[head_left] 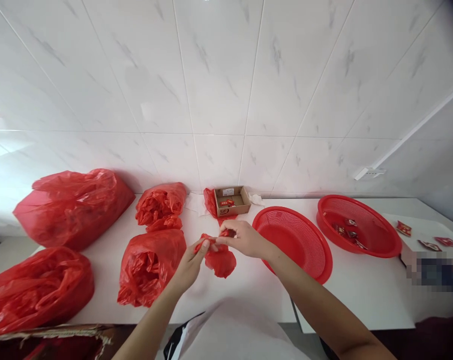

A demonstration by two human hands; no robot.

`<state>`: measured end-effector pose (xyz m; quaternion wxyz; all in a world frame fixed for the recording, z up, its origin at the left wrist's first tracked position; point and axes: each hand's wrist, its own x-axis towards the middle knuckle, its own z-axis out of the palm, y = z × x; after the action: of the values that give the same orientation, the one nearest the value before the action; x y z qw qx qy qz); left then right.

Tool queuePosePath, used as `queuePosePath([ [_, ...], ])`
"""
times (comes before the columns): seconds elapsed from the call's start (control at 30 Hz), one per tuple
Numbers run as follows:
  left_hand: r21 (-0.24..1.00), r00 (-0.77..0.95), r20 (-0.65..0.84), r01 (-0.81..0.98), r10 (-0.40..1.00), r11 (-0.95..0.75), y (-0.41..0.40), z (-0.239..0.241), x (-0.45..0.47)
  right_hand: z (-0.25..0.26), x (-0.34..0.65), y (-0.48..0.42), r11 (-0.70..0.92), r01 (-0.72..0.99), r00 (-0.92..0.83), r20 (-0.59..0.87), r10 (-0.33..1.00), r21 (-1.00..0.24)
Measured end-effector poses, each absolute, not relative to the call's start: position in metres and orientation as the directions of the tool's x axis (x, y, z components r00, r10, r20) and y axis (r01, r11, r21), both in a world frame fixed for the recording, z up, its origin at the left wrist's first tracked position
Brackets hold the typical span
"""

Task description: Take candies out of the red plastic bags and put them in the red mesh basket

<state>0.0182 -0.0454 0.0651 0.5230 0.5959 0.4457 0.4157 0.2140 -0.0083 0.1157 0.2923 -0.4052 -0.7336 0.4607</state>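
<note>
Over the table's front middle, my left hand point(193, 262) pinches one side of the gathered top of a small red plastic bag point(221, 262). From the other side, my right hand point(246, 239) closes its fingers on the same bag's top. The bag's rounded lower part hangs between and below the hands; its contents cannot be made out. Just beyond the hands stands a small open cardboard box point(242, 201) with a few red packets in it. A red plastic basket point(286, 212) lies close to my right forearm.
Several large red plastic bags, among them a bulging one point(76, 205), fill the left side. A second red basket point(380, 220) at right holds small packets. More packets point(404, 228) lie on a white surface beyond it. A cardboard carton point(53, 332) shows at lower left.
</note>
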Motion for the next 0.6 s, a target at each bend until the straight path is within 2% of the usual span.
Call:
queuePosePath([
  [0.23,0.998,0.347,-0.028,0.066,0.937,0.005,-0.048,0.069,0.025,0.110,0.206,-0.006,0.118,0.246,-0.578,-0.048,0.814,-0.962],
  [0.37,0.983,0.352,-0.040,0.181,0.935,-0.026,-0.051,0.067,0.024,0.102,0.205,-0.003,0.095,0.256,-0.582,-0.075,0.810,-0.962],
  [0.5,0.977,0.230,0.049,0.189,0.972,-0.094,-0.051,0.056,0.030,0.107,0.202,-0.004,0.081,0.169,-0.541,-0.023,0.841,-0.982],
  [0.6,0.920,0.206,0.115,0.348,0.972,-0.182,-0.047,0.041,0.040,0.118,0.201,-0.005,0.079,0.116,-0.566,0.000,0.824,-0.990],
])
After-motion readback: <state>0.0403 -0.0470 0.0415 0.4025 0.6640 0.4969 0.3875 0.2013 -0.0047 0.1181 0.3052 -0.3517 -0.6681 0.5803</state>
